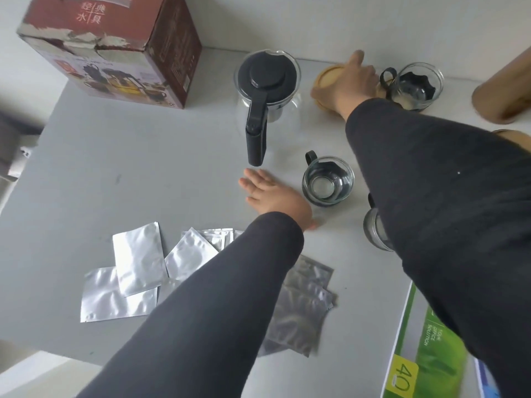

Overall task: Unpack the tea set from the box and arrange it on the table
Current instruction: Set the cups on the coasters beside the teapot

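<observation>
**Hands setting out the tea things**

Right hand (pixel 352 81) grasps a round wooden piece (pixel 324 79) just right of the teapot (pixel 267 90). Left hand (pixel 270 193) lies flat and released in front of the teapot. Two glass cups (pixel 327 182) (pixel 413 86) stand right of it; the box (pixel 112 50) sits left. Most looks unpacked, I think.

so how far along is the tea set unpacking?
Mostly done: teapot and three glass cups stand outside the box. In hand: right hand on a wooden coaster; left hand flat. Left: final arranging.
</observation>
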{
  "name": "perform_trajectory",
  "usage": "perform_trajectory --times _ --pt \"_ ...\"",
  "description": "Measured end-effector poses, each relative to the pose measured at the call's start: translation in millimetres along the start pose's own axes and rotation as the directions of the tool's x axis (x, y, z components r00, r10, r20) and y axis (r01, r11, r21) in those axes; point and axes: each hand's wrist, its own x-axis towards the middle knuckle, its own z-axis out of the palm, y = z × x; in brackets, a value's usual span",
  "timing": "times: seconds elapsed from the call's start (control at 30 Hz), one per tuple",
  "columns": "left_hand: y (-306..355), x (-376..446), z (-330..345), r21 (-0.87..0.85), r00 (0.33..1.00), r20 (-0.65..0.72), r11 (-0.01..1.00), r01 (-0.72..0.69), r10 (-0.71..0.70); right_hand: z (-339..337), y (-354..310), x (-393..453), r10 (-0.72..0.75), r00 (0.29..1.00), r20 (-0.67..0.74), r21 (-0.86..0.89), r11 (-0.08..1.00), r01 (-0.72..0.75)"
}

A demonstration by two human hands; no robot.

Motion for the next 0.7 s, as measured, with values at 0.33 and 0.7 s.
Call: perform_trajectory --times 0.33,0.7 --pt "-1.7 -0.8 0.3 -0.041 0.999 -0.034 0.999 -0.001 -0.001 1.2 19.6 -63.7 0.026 0.994 -0.102 -0.036 0.999 -0.03" --pt "-16.8 -6.0 10.0 -0.132 0.985 -0.122 0.981 -0.141 0.126 8.9 18.9 -79.6 0.023 0.999 0.039 -0.049 0.999 -0.021"
